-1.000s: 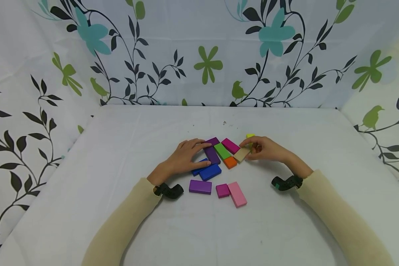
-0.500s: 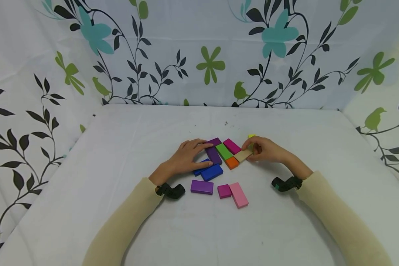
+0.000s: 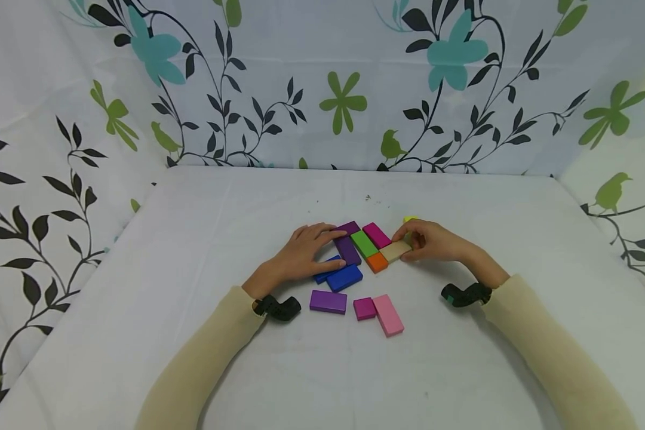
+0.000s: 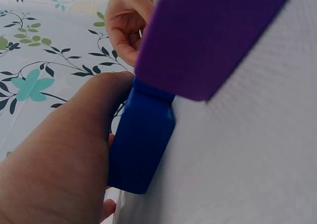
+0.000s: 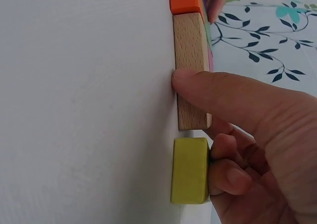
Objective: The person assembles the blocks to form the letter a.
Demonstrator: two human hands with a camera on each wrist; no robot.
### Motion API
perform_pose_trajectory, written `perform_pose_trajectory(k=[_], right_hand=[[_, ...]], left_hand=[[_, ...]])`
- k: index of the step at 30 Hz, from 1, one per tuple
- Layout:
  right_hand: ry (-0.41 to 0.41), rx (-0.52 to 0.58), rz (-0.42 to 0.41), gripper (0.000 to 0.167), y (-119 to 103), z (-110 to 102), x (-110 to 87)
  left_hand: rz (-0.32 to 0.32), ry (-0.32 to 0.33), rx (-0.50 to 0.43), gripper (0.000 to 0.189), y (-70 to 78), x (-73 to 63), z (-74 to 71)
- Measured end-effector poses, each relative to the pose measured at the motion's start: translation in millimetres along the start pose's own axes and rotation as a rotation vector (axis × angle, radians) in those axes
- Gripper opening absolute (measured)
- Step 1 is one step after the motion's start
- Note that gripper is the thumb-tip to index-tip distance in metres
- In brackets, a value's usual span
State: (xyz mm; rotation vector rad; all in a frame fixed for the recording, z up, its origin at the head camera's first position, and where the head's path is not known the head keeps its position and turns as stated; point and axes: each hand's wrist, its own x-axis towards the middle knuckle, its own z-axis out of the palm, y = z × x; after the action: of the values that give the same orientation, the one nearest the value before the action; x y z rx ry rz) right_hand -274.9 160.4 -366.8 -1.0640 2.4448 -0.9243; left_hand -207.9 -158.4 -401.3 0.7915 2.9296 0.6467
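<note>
In the head view my right hand (image 3: 432, 240) pinches a plain wooden block (image 3: 395, 251) between thumb and forefinger. Its inner end meets an orange block (image 3: 377, 262) and a magenta block (image 3: 377, 235). A green block (image 3: 364, 243) lies between the magenta one and a dark purple block (image 3: 347, 250). My left hand (image 3: 306, 254) rests at the group's left side, forefinger along a second dark purple block (image 3: 348, 227), thumb over a blue block (image 3: 328, 270). Another blue block (image 3: 345, 278) lies in front. The right wrist view shows curled fingers beside a yellow block (image 5: 190, 170).
Nearer the body on the white table (image 3: 279, 376) lie a purple block (image 3: 328, 302), a small magenta block (image 3: 364, 309) and a pink block (image 3: 389, 315) touching it. A leaf-patterned cloth (image 3: 279, 60) hangs behind and at the sides.
The wooden block has turned slightly and sits more squarely against the orange and magenta blocks, with the right hand still on it. The left hand stays in place; the head view shifts slightly.
</note>
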Motion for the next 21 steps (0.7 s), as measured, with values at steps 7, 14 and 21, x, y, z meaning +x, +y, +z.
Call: perform_pose_trajectory(k=[7, 14, 21], right_hand=[[-0.017, -0.019, -0.018, 0.035, -1.7, -1.1, 1.9], [-0.008, -0.022, -0.068, 0.036, 2.3, -0.4, 0.5], [0.019, -0.012, -0.1, 0.038, 4.0, -1.1, 0.0]], left_hand=[[0.007, 0.0, -0.008, 0.066, -1.4, -1.9, -1.1], [0.013, 0.006, -0.003, 0.066, -2.5, -2.5, 1.2], [0.005, 0.004, -0.001, 0.066, -3.7, -2.4, 0.5]])
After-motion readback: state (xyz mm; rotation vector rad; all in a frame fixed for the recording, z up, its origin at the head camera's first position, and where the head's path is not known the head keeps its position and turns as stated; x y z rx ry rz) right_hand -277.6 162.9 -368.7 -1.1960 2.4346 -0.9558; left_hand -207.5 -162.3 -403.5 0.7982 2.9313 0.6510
